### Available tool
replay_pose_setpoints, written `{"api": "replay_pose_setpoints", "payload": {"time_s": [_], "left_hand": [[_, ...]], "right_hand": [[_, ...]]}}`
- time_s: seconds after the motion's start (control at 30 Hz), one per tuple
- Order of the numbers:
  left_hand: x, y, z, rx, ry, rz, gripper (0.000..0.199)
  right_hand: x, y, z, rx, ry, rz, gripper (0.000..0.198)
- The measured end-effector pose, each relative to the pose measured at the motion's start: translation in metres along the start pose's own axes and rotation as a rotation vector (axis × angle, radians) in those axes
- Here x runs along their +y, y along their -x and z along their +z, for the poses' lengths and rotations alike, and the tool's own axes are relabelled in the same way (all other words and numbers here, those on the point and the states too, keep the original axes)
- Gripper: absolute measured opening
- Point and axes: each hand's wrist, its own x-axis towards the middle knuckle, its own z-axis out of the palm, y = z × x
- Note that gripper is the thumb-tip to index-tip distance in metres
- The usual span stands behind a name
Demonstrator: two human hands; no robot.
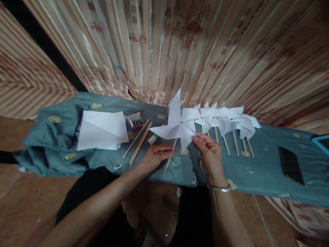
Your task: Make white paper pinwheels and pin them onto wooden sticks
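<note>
A white paper pinwheel (177,129) with a silver pin at its centre is held up over the cloth-covered table. My left hand (158,156) grips its wooden stick between thumb and fingers. At the lower right blade, my right hand (209,151) pinches the paper edge; a bracelet circles that wrist. Several finished-looking pinwheels (231,118) lie overlapping in a row to the right, sticks pointing toward me. Left of my left hand rest several loose wooden sticks (140,144) and a glue stick (153,138), partly hidden behind a blade.
A stack of white paper (102,130) lies on the left of the blue-green cloth (164,176). Beside it stands a small open red box (136,121) of metal pins. A dark phone (291,165) and a blue-edged object (321,140) lie at the right. A patterned curtain (164,51) hangs behind.
</note>
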Motion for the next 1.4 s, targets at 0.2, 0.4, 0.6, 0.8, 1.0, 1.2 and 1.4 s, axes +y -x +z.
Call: {"api": "replay_pose_setpoints", "payload": {"time_s": [0.2, 0.4, 0.6, 0.8, 1.0, 1.2, 1.4], "left_hand": [[-0.005, -0.002, -0.002, -0.014, 0.02, 0.022, 0.021], [-0.007, -0.004, -0.004, -0.021, 0.025, 0.046, 0.02], [-0.007, -0.003, -0.003, -0.042, 0.025, 0.064, 0.017], [-0.01, -0.004, -0.002, -0.041, 0.037, 0.067, 0.019], [-0.013, -0.005, -0.002, -0.032, 0.014, 0.066, 0.022], [-0.014, -0.005, -0.003, 0.0, 0.002, 0.039, 0.02], [-0.014, -0.005, 0.0, 0.008, 0.067, 0.004, 0.022]], "right_hand": [[0.0, 0.009, 0.007, -0.043, -0.05, 0.098, 0.03], [0.001, 0.013, 0.011, -0.085, -0.046, 0.118, 0.03], [0.004, 0.017, 0.016, -0.138, -0.056, 0.118, 0.026], [0.004, 0.02, 0.02, -0.178, -0.039, 0.089, 0.025], [0.003, 0.023, 0.025, -0.242, -0.001, 0.029, 0.022], [0.005, 0.024, 0.026, -0.263, 0.062, -0.014, 0.022], [0.006, 0.028, 0.022, -0.267, 0.272, -0.09, 0.023]]}}
